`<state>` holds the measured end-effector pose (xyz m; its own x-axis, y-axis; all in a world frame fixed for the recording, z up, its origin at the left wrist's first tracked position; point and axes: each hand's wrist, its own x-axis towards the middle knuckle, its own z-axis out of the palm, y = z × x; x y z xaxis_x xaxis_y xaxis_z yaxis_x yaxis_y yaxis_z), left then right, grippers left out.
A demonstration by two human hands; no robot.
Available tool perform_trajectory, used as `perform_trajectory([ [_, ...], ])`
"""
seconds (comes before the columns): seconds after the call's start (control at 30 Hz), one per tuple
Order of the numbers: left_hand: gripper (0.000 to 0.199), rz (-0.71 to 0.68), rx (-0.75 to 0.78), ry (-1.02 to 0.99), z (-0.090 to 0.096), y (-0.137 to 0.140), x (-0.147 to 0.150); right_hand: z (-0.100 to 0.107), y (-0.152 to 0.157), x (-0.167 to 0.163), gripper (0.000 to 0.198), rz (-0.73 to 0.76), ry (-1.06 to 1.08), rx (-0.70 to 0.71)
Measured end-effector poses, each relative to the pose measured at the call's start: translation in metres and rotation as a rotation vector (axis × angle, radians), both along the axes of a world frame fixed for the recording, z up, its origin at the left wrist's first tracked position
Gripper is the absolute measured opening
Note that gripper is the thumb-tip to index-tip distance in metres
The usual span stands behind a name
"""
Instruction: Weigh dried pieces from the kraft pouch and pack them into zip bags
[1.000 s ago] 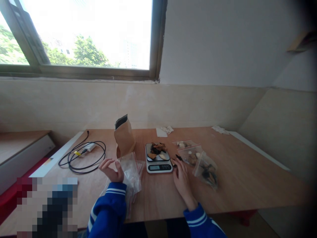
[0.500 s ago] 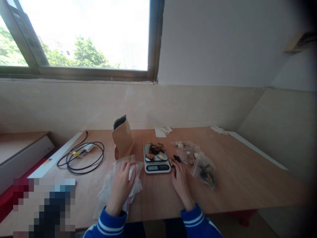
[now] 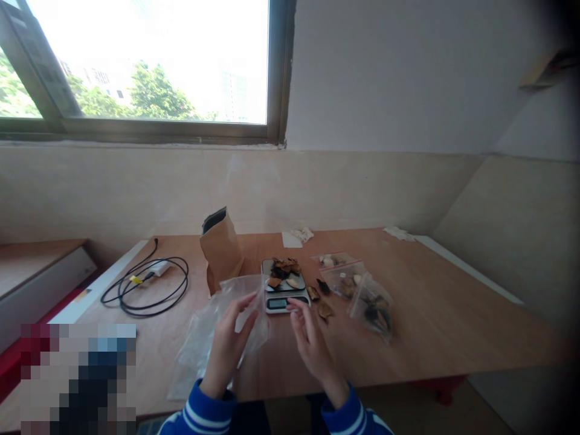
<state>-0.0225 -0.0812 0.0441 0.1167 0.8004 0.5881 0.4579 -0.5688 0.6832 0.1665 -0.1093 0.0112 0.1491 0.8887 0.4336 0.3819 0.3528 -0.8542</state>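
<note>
My left hand (image 3: 232, 338) is at the edge of a clear plastic bag (image 3: 203, 332), its fingers curved at the bag's raised part; the exact grip is partly hidden. In front of the kitchen scale (image 3: 276, 304), my right hand (image 3: 310, 347) hangs with fingers apart and holds nothing. Its fingertips overlap the display's right part in view; touching or not, I cannot tell. Dried brown and dark pieces (image 3: 285, 267) and a pale slice (image 3: 292, 283) lie on the scale's plate. Several loose dried pieces (image 3: 324, 310) rest on the table right of the scale.
A brown paper pouch (image 3: 222, 251) stands open behind the bags. Zip bags of dried pieces (image 3: 376, 311) lie to the right. A coiled black cable (image 3: 154, 308) is at the left, and crumpled tissue (image 3: 302, 234) lies near the wall.
My right hand has left the loose pieces and moved left, in front of the scale. Another brown piece now shows where it was. The plastic bag's upper edge has shifted up and right with my left hand.
</note>
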Motion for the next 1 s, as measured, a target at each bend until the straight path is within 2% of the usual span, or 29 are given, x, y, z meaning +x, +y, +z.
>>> perform_trajectory([
  [0.07, 0.036, -0.08, 0.01, -0.046, 0.013, -0.004, 0.009, 0.014, -0.001, -0.012, 0.035, 0.112, 0.093, -0.094],
  [0.17, 0.039, -0.146, -0.027, -0.116, 0.02, -0.006, 0.016, 0.027, 0.006, -0.018, 0.038, 0.223, 0.184, -0.201],
  [0.37, 0.024, 0.028, -0.04, -0.397, 0.017, -0.001, 0.012, 0.027, 0.018, 0.008, 0.045, 0.071, 0.33, -0.232],
  [0.53, 0.034, 0.077, 0.018, -0.452, 0.018, 0.014, 0.021, 0.032, 0.013, 0.027, 0.039, 0.179, 0.14, -0.144],
  [0.63, 0.035, 0.172, 0.098, -0.484, 0.004, 0.038, 0.028, 0.025, 0.023, 0.035, 0.038, 0.075, 0.064, -0.062],
  [0.8, 0.027, 0.399, 0.191, -0.458, -0.03, 0.072, 0.027, -0.002, 0.054, 0.048, 0.028, -0.055, -0.172, 0.029],
  [0.9, 0.028, 0.427, 0.214, -0.399, -0.038, 0.072, 0.024, -0.012, 0.067, 0.049, 0.025, -0.114, -0.326, 0.091],
  [1.0, 0.03, 0.391, 0.186, -0.346, -0.039, 0.066, 0.024, -0.016, 0.077, 0.044, 0.025, -0.177, -0.445, 0.11],
])
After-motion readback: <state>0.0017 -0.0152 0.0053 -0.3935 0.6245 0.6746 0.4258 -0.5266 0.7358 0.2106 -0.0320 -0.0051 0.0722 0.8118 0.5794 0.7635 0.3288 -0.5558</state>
